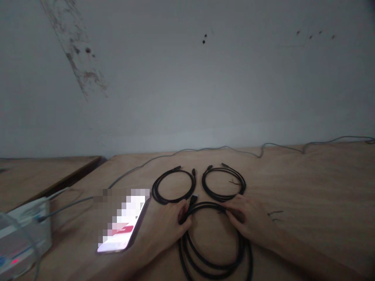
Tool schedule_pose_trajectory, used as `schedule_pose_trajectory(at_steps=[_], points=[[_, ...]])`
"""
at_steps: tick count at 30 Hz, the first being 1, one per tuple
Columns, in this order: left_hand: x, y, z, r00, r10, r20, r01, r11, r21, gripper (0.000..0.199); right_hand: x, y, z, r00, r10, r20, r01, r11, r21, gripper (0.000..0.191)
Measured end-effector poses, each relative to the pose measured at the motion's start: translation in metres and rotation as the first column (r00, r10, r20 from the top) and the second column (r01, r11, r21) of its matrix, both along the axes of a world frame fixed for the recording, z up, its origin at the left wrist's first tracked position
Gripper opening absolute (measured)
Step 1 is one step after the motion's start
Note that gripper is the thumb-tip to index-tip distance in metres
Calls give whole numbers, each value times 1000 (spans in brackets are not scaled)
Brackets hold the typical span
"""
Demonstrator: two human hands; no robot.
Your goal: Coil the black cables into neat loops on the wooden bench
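Note:
A black cable [216,267] lies coiled in loose loops on the wooden table, close in front of me. My left hand [171,220] has its thumb and fingers closed around the coil's upper left side, just by a dark plug [193,199] with a metal tip. On the upper right side, my right hand [249,218] grips the same loops between thumb and fingers. Beyond my hands lie two more coiled black cables, one at the left [155,189] and one at the right [204,183], with their plug ends pointing to the back.
A phone with a lit screen [129,230] lies left of my left hand. Farther left is a white box [35,234] with a grey cord [125,173] running along the wall. Thin dark twist ties [275,213] lie at the right. A grey wall [187,86] stands behind the table.

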State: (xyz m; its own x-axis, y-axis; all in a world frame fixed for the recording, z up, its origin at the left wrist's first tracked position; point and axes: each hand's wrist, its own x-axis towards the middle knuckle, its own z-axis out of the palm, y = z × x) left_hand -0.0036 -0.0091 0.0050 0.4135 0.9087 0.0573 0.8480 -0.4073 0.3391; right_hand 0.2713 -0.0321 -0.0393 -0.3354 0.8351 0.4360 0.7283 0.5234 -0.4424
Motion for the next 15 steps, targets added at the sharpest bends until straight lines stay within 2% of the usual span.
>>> schedule_pose_trajectory(at_steps=[7,11,15], points=[[-2,3,-6,1000,-13,16,13,1000,2,15,0,3,-2,1000,5,11,-5,1000,12,32],[-3,4,-8,1000,-21,14,21,1000,24,15,4,8,-9,995,-27,-95,23,999,-48,24],[-5,6,-13,999,-32,29,31,999,28,15,5,12,-15,964,-123,-237,84,983,-165,17]])
